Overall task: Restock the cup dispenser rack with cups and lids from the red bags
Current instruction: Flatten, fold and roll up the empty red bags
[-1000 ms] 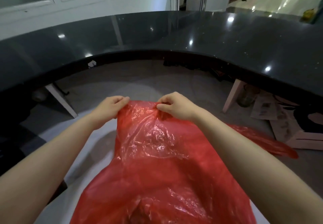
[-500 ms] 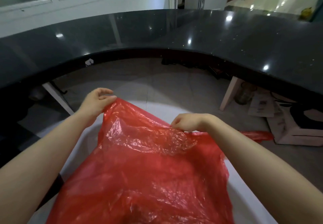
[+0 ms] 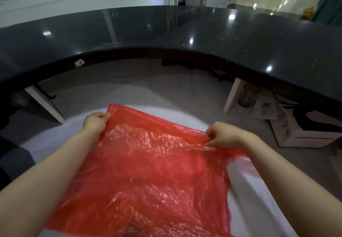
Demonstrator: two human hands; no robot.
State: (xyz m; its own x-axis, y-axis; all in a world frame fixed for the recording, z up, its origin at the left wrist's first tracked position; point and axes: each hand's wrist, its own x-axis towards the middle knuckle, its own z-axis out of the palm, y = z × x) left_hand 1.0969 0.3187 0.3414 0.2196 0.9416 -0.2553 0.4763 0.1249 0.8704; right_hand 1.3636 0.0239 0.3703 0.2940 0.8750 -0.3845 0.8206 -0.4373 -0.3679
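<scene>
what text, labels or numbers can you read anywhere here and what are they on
None can be read.
Printed sheets of paper on the floor under the curved black stone counter: dark print, too blurred to read.
White box with a black design on the floor at right: no letters can be made out.
Crinkled red plastic bag held by the left hand and right hand: no print visible.

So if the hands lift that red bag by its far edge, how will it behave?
The red bag will probably drape limply: it is thin, crinkled film, sagging between the left hand and right hand. It looks flat, so likely very light. Its glossy surface may slip unless pinched firmly.
</scene>
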